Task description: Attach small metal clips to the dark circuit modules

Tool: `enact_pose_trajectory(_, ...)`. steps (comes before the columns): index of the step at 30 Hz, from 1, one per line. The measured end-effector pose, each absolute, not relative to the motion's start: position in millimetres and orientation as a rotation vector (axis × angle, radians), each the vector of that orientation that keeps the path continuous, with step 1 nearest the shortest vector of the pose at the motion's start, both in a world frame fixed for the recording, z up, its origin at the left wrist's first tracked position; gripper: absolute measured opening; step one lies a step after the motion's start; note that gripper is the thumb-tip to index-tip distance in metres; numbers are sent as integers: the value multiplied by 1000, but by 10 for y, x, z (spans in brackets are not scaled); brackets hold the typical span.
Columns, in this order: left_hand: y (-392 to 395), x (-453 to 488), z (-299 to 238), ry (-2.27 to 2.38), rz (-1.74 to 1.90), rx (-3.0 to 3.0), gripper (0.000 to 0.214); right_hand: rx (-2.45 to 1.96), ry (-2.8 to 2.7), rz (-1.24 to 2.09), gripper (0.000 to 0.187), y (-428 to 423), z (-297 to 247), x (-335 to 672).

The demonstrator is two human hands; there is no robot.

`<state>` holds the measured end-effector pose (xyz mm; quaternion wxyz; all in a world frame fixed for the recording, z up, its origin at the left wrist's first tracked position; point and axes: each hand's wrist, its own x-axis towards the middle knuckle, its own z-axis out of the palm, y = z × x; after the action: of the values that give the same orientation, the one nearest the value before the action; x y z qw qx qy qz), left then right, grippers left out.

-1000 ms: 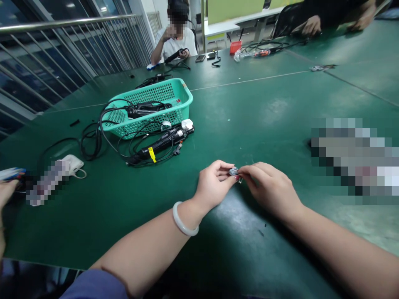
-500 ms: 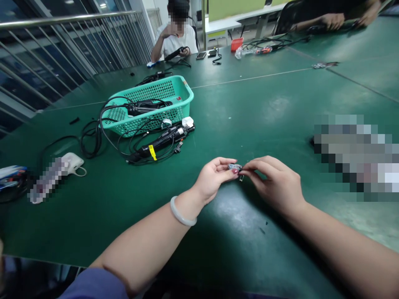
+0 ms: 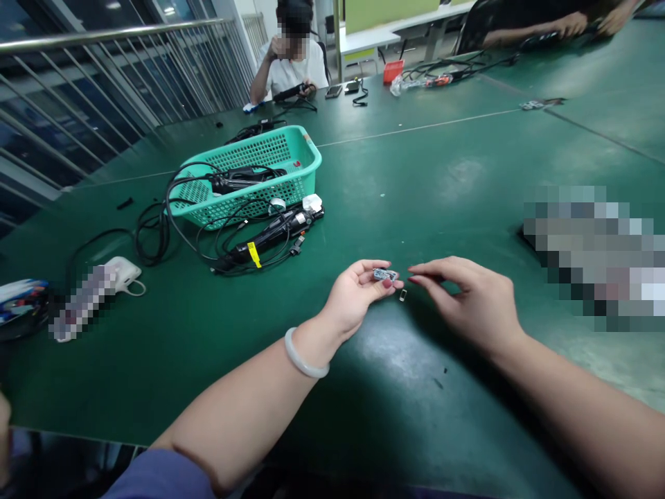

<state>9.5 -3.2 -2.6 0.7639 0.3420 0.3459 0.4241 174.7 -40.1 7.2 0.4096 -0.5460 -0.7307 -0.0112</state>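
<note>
Between the thumb and fingers of my left hand [image 3: 358,291] is a small grey-blue piece [image 3: 384,275], possibly a circuit board; its kind is too small to tell. A tiny rectangular metal frame [image 3: 403,295] shows just below those fingertips, and I cannot tell whether it lies on the table or is attached to the piece. My right hand [image 3: 475,298] is a little to the right, thumb and forefinger drawn together in a pinch. Anything between those two fingertips is too small to make out.
On the green table [image 3: 415,187] stands a turquoise basket [image 3: 306,177] with a black cabled device inside. Another black device [image 3: 275,235] with cables lies before it. A blurred-out flat object [image 3: 597,256] is at right. Across the table sits a person [image 3: 298,73]; another person's hands [image 3: 571,26] are far right.
My right hand has moved right, away from the piece it was touching. My left hand keeps hold of the piece, which now shows more fully, as does the tiny metal frame.
</note>
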Motion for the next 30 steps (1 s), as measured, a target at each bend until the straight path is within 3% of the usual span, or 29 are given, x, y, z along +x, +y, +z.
enact_pose_trajectory(7, -14, 89, -58, 758, 889, 799, 39, -1548, -2156, 356, 16, -301, -41, 1846)
enact_pose_trajectory(24, -4, 89, -74, 817, 938, 828, 32, -1619, -2234, 354, 15, -223, -42, 1972)
enact_pose_trajectory(30, -11, 103, -58, 836, 981, 784, 32, -1665, -2308, 338, 22, -252, 9, 1970)
